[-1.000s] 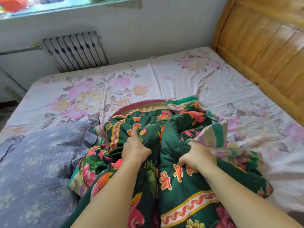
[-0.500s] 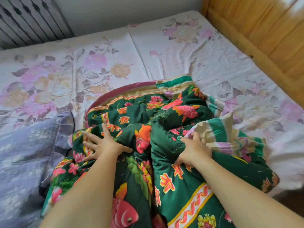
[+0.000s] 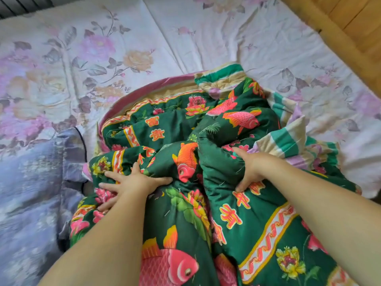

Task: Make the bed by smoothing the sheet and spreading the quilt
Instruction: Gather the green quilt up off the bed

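Observation:
A dark green quilt (image 3: pixel 165 129) printed with red fish and flowers lies bunched in the middle of the bed, its striped underside turned up at the right. Under it stretches a pale floral sheet (image 3: pixel 103 48) with creases. My left hand (image 3: pixel 132 182) lies flat on the quilt's left part, fingers spread. My right hand (image 3: pixel 253 170) grips a thick fold of the quilt, fingers curled into the cloth.
A blue-grey flowered pillow (image 3: pixel 31 193) lies at the left, touching the quilt. The wooden headboard (image 3: pixel 350 27) runs along the upper right. A radiator (image 3: pixel 20 3) shows at the top left behind the bed.
My left hand let go of the quilt fold, moved left and now lies spread flat. The right hand kept its grip. The view dipped down and closer to the bed.

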A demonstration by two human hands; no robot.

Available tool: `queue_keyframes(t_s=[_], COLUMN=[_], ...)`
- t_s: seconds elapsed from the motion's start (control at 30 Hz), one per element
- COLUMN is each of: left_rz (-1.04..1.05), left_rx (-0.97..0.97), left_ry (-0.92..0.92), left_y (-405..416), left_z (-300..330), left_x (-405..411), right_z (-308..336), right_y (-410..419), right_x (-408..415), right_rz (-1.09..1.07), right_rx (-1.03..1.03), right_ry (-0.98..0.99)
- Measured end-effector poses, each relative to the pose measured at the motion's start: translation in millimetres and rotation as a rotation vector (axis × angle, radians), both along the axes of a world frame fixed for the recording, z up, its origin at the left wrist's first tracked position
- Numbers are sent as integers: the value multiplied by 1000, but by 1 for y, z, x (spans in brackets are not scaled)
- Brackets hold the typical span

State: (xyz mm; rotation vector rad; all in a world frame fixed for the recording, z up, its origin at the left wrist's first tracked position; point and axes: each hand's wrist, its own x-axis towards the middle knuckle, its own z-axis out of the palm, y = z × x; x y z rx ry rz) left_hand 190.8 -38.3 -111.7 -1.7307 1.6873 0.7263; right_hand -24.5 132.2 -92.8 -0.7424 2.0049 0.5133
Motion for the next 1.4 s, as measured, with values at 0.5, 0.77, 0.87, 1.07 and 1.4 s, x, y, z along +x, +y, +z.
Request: queue_keyframes(t_s=[0.5, 0.77, 0.87, 1.07, 1.4], left_rz=[-82, -40, -73, -172, -290], left_rx=[-155, -178, -161, -185, -400], left_ry=[348, 602, 699, 913, 1209], left_y=[11, 56, 83, 150, 264], left_z=[-19, 14, 46, 110, 214], left_x=[-8, -10, -12, -3, 91], right_z=[-16, 15, 43, 114, 203], right_y=[20, 62, 90, 163, 287], right_x=[6, 43, 63, 107, 229], right_rz=[-223, -308, -381, -495, -609], right_rx=[-354, -477, -519, -678, -1056], right_ry=[-238, 28, 104, 295, 453])
